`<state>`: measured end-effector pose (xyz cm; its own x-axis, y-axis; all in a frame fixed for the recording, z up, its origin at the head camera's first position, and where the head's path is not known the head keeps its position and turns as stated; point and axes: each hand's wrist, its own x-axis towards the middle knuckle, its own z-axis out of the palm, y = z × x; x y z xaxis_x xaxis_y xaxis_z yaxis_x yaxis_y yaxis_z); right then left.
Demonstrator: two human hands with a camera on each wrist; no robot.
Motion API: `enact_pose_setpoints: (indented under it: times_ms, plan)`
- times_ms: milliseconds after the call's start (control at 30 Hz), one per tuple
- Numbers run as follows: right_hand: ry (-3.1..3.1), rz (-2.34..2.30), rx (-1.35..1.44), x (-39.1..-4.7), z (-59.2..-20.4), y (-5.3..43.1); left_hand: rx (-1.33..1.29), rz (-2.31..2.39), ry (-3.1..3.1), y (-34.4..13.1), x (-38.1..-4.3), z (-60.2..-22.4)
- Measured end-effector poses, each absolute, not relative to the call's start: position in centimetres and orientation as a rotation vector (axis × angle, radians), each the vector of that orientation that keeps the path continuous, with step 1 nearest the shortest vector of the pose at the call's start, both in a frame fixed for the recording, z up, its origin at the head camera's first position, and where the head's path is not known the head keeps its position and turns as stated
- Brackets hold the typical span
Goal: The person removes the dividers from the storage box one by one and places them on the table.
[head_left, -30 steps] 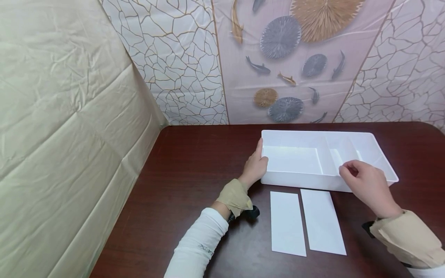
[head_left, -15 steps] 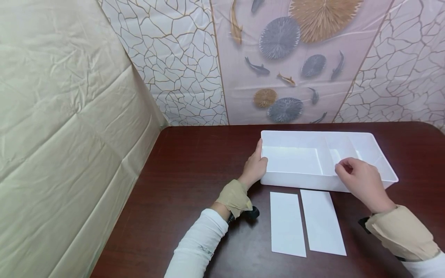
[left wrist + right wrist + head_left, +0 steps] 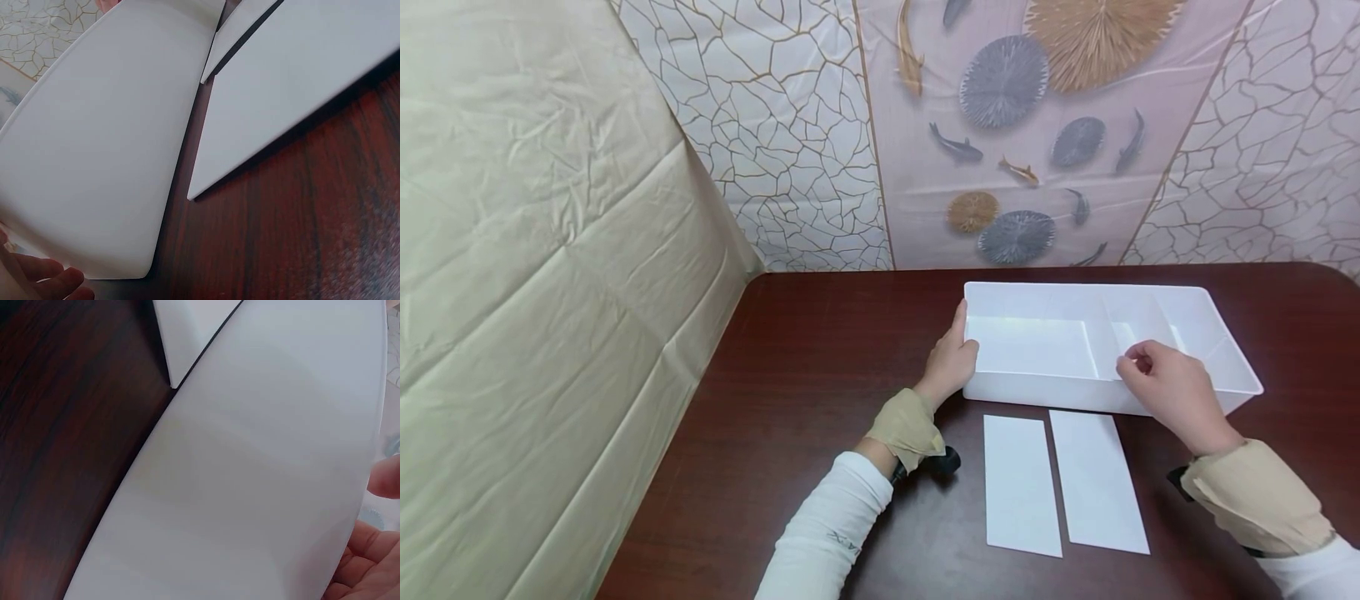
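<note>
A white divided tray [image 3: 1030, 387] lies lengthwise on the table, with one long compartment at its left and smaller ones at its right. My left hand [image 3: 951, 358] holds its left end, the thumb over the rim and the index finger along the outside wall. Curled fingertips [image 3: 59, 284] show at that end in the left wrist view. Over the front rim, near the left divider, my right hand [image 3: 1176, 387] is curled with thumb and index finger close together. In the right wrist view its thumb [image 3: 386, 478] and fingers [image 3: 372, 556] stand apart behind the rim; I see nothing between them.
Two flat white rectangular panels, a left one [image 3: 1022, 483] and a right one [image 3: 1097, 479], lie side by side in front of the tray. The dark wooden table [image 3: 797, 400] meets a patterned cloth [image 3: 805, 142] behind and a pale cloth [image 3: 565, 292] at left.
My right hand has moved slightly left along the tray's front rim, staying curled. The left hand, tray and panels keep their places.
</note>
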<state>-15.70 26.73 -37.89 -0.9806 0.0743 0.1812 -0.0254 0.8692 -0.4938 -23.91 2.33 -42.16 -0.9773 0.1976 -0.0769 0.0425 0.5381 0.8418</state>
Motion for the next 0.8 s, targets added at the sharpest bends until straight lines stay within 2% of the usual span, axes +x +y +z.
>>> enact_pose_setpoints:
  times_ms: [800]
  plan:
    - [-2.943,0.695,-0.029,-16.8,-38.0,26.5,0.224,1.444,2.598,2.4,-23.9,-42.3]
